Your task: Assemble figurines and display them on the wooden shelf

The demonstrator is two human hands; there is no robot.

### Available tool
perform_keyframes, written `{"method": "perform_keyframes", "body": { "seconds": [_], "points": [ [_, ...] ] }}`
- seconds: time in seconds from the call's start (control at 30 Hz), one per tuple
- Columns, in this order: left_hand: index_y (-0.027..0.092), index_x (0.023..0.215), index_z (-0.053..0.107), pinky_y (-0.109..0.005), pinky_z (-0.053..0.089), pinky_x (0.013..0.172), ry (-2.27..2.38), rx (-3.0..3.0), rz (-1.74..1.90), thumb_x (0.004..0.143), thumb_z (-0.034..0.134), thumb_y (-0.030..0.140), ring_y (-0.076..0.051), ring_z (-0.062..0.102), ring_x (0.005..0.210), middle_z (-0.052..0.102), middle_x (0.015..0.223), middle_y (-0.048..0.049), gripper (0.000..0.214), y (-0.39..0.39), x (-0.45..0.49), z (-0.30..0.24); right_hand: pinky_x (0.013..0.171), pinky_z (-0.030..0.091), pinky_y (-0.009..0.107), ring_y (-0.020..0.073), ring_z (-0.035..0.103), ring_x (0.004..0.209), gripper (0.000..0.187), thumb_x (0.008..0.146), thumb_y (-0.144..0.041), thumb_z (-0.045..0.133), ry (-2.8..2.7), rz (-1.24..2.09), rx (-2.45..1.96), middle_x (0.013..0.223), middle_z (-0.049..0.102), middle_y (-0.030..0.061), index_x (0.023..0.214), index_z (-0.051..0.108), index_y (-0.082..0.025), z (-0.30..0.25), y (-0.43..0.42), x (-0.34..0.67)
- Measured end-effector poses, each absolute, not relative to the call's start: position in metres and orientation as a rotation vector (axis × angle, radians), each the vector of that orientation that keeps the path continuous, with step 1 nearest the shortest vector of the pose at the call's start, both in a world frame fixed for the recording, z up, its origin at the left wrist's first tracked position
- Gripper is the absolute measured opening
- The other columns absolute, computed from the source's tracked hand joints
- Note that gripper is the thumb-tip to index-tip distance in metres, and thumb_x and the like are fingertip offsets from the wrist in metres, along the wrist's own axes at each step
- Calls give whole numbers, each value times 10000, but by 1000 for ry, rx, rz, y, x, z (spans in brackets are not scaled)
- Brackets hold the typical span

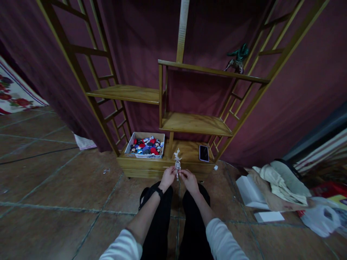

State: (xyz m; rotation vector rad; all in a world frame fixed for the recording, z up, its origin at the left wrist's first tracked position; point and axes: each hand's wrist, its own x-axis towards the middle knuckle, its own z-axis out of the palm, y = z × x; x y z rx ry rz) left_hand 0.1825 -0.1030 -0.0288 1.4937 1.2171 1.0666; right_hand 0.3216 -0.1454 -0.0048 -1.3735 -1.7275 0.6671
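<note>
My left hand [168,177] and my right hand [190,181] meet in front of me, both pinched on a small pale figurine [177,163] wrapped in clear plastic. It stands upright between the fingertips, above my knees in black trousers. A black band is on my left wrist. Just beyond the hands is the bottom board of a wooden shelf unit [195,124]. On that board a white box [145,145] holds several colourful badges, and a phone [204,153] lies flat to the right.
A dark green figurine [237,59] stands on the top right shelf. Open cardboard packaging with crumpled paper [271,187] and a plastic bag [321,218] lie on the tiled floor at right. A maroon curtain hangs behind the shelf. A patterned cloth [13,92] is at far left.
</note>
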Motion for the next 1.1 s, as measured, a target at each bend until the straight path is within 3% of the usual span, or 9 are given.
{"method": "perform_keyframes", "body": {
  "seconds": [0.13, 0.57, 0.7, 0.83, 1.1],
  "points": [
    [122, 792, 579, -228, 434, 497, 1109, 1428, 1071, 755, 501, 236, -118, 545, 493, 611, 617, -22, 143, -102, 183, -33, 707, 440, 231, 140, 599, 772, 202, 824, -265, 477, -1695, 668, -1380, 872, 642, 6, 936, 646, -258, -11, -143, 323],
    [138, 736, 576, -206, 403, 467, 1159, 1398, 1110, 736, 551, 351, -100, 529, 460, 614, 627, -21, 214, -105, 184, -29, 584, 475, 241, 137, 597, 651, 317, 814, -250, 372, -1436, 794, -1369, 908, 655, 38, 1049, 580, -206, -24, -134, 326],
    [156, 729, 570, -210, 412, 484, 1246, 1433, 1140, 751, 536, 330, -108, 538, 484, 609, 627, -7, 179, -106, 184, -28, 611, 488, 255, 151, 615, 663, 329, 836, -364, 376, -1333, 804, -1372, 847, 666, 48, 1034, 570, -187, -25, -134, 327],
    [170, 761, 591, -216, 400, 541, 1379, 1601, 1080, 789, 507, 309, -105, 546, 511, 625, 661, -11, 165, -110, 183, -24, 701, 470, 273, 170, 629, 763, 269, 816, -363, 450, -1491, 706, -1469, 824, 676, 16, 1008, 588, -234, -20, -137, 328],
    [214, 878, 630, -230, 363, 635, 1655, 1878, 820, 813, 504, 345, -166, 596, 750, 668, 819, -39, 194, -123, 185, -4, 616, 398, 248, 186, 625, 714, 239, 873, -379, 385, -1634, 446, -1819, 761, 661, 27, 915, 577, -244, -13, -142, 323]
  ]
}}
